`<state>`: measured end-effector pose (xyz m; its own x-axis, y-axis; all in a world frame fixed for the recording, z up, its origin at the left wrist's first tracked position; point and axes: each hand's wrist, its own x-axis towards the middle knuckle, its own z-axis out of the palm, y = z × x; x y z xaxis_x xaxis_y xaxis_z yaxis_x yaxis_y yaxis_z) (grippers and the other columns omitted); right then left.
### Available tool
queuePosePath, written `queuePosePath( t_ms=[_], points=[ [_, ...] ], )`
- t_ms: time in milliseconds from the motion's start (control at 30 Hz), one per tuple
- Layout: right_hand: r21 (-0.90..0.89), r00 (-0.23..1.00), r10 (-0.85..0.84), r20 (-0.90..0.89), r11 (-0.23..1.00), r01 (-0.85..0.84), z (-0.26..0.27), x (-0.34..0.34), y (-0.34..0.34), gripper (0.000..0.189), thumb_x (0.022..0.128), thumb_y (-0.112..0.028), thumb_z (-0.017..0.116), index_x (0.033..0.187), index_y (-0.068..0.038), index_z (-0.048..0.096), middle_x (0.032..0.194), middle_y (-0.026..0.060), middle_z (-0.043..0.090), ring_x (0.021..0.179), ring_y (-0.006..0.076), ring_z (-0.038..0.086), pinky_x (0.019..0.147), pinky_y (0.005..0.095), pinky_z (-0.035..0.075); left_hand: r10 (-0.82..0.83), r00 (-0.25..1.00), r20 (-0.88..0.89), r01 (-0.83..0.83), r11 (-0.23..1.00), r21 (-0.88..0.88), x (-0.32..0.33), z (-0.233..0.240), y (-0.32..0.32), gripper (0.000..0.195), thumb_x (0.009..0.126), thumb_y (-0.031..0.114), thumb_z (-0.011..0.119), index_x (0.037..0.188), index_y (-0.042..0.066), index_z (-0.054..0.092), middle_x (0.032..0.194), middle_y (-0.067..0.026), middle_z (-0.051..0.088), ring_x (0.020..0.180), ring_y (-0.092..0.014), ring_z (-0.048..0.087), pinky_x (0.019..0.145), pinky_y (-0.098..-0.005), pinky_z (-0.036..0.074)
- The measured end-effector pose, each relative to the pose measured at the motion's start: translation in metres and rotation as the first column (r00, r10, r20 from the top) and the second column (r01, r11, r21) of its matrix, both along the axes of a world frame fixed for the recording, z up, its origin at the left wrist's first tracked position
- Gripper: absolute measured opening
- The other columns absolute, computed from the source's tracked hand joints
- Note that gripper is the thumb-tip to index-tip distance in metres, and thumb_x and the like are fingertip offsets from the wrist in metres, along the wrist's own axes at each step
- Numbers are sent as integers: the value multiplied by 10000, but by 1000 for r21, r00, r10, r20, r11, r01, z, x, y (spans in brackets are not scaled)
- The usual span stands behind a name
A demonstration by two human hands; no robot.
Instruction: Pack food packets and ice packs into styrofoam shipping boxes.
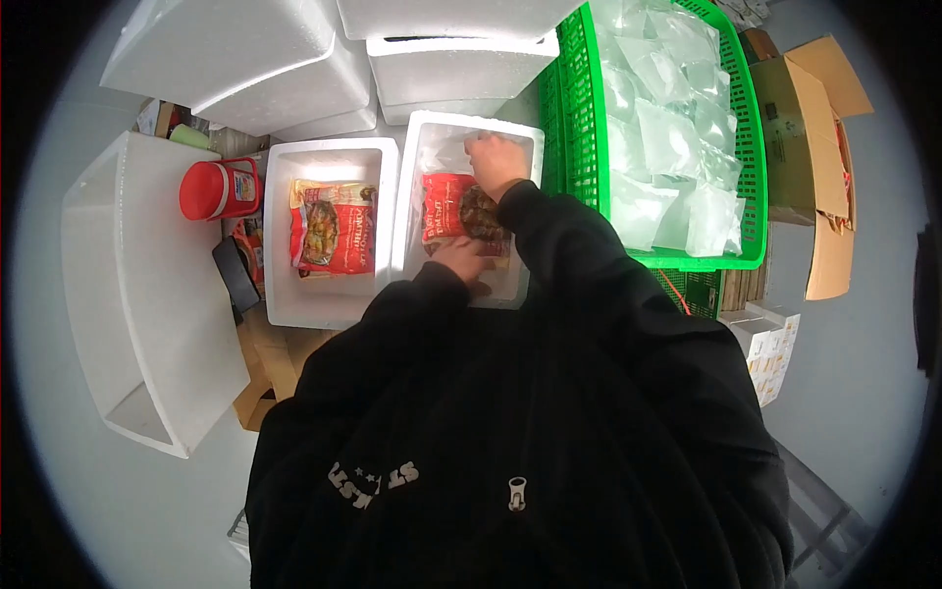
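Two white foam boxes stand side by side before me. Inside the right foam box (471, 120) lies a red food packet (444, 202) with a printed picture of food. My left hand (462, 259) touches the packet's near end with its fingers apart. At the packet's far end is my right hand (499, 158), with its fingers bent inside the box. Whether it grips anything is hidden by the hand itself. A similar red packet (352, 230) lies in the left foam box (275, 243), apart from both hands.
A green plastic crate (600, 132) full of clear ice packs (666, 140) stands to the right, with an open cardboard box (798, 140) beyond it. More foam boxes (456, 70) are stacked ahead. At left are a red jug (202, 191), a dark phone-like slab (237, 274) and a large foam box (173, 294) on its side.
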<state>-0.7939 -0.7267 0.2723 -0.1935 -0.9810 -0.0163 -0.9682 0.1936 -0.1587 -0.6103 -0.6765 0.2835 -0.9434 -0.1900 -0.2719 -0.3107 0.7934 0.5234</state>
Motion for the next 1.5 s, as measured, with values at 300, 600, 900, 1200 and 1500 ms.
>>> queuePosePath(
  t_ms=[300,600,900,1200,1500],
  points=[
    [-318,867,89,491,944,84,94,17,77,203,781,-188,700,938,-62,670,906,134,656,785,304,649,682,369,527,86,920,-383,-125,989,-78,35,-2,4,179,749,136,686,927,131,700,872,-35,636,853,-258,621,762,-355,510],
    [-126,760,76,646,992,8,58,17,156,245,805,-240,684,1002,-94,665,894,117,668,831,295,641,736,378,508,761,625,-177,-500,564,658,64,3,3,169,789,-51,619,939,21,651,856,-137,656,822,-267,641,739,-314,476],
    [106,971,200,131,971,-214,16,52,158,173,747,-261,656,886,-159,661,940,-23,665,1012,164,592,854,455,361,494,853,167,-485,870,-94,25,38,11,157,716,46,664,858,67,599,809,-170,637,843,-369,627,698,-477,487],
    [-134,893,449,42,888,-440,18,47,160,86,723,-192,576,749,-129,629,773,23,596,871,194,605,804,398,399,446,879,168,-446,894,-37,27,1,-4,199,726,20,592,904,83,654,868,-171,649,867,-372,621,742,-450,494],
    [-366,499,416,760,909,-199,178,-42,178,201,769,-222,670,916,-85,676,856,126,665,778,318,647,699,388,518,506,840,195,-491,862,-123,32,-33,8,348,659,61,723,993,134,662,1121,-104,587,1066,-320,548,879,-412,469]
  ],
)
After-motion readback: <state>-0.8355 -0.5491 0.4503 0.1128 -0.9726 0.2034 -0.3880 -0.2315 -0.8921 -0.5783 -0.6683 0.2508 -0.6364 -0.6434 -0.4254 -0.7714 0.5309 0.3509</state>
